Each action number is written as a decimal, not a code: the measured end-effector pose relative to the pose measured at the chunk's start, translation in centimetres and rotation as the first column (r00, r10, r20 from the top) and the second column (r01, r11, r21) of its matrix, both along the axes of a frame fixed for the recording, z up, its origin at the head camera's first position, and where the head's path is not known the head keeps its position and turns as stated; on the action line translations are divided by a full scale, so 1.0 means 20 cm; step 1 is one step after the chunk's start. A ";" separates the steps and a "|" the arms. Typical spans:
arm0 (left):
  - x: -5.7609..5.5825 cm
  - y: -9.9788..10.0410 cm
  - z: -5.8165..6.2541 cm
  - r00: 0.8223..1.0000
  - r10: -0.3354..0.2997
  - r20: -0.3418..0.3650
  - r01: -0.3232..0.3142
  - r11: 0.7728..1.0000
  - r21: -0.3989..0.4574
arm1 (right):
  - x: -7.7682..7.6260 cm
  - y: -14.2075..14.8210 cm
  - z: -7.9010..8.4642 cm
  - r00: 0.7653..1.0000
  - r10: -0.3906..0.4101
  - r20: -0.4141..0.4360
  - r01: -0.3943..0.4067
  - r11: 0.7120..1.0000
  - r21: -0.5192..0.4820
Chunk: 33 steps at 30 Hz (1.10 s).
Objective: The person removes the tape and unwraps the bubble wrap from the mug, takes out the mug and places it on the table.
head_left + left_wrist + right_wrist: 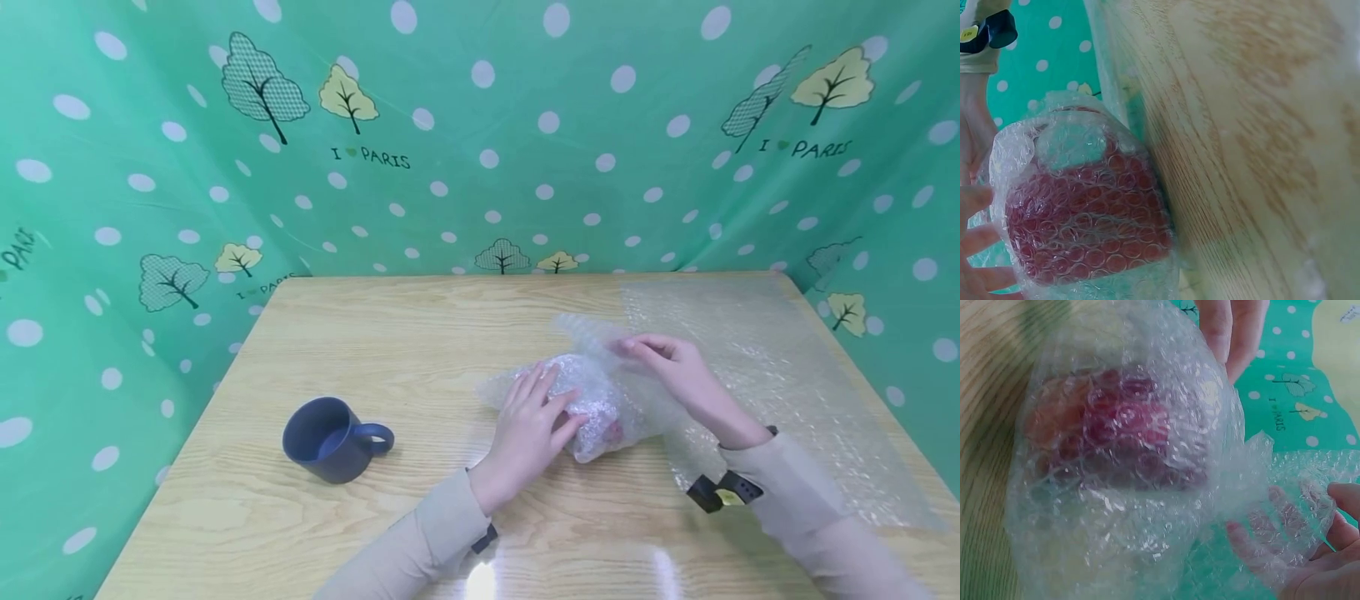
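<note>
A bundle of clear bubble wrap [592, 400] lies on the table between my hands. Through the film in the left wrist view shows a dark red thing [1091, 219] with a loop-like part on top; its exact kind is blurred by the bubbles. My left hand [521, 429] rests on the bundle's left side with spread fingers. On the other side, my right hand [682, 379] pinches a raised flap of the bubble wrap [588, 333] between thumb and fingers. The right wrist view shows that hand [1329, 575] behind the see-through film.
A dark blue mug [341, 450] stands upright at the left, handle facing right. A flat sheet of bubble wrap [795, 400] covers the table's right side, under my right forearm. Behind the wooden table [420, 333] hangs a green dotted curtain [517, 108].
</note>
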<state>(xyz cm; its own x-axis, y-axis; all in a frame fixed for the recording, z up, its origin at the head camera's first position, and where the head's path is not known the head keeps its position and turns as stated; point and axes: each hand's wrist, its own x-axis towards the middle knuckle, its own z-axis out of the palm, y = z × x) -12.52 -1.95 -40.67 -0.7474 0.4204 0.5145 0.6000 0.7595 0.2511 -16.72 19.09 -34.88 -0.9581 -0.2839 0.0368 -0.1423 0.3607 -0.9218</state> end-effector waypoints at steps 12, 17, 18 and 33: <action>0.00 0.00 -0.01 0.999 -0.005 -0.033 0.005 1.000 0.023 | -0.05 0.05 0.01 0.998 0.017 0.064 -0.009 0.990 -0.138; 0.00 0.00 -0.01 0.999 -0.010 -0.031 0.011 1.000 0.029 | -0.17 0.16 -0.14 0.994 0.091 0.058 -0.072 0.959 -0.273; 0.00 0.00 -0.01 0.999 -0.010 -0.031 0.011 0.999 0.030 | -0.22 0.20 -0.21 0.993 0.102 0.051 -0.084 0.955 -0.284; 0.00 0.00 -0.02 0.996 0.000 -0.087 0.000 1.000 0.008 | -0.33 0.31 -0.29 0.980 0.189 0.059 -0.147 0.895 -0.421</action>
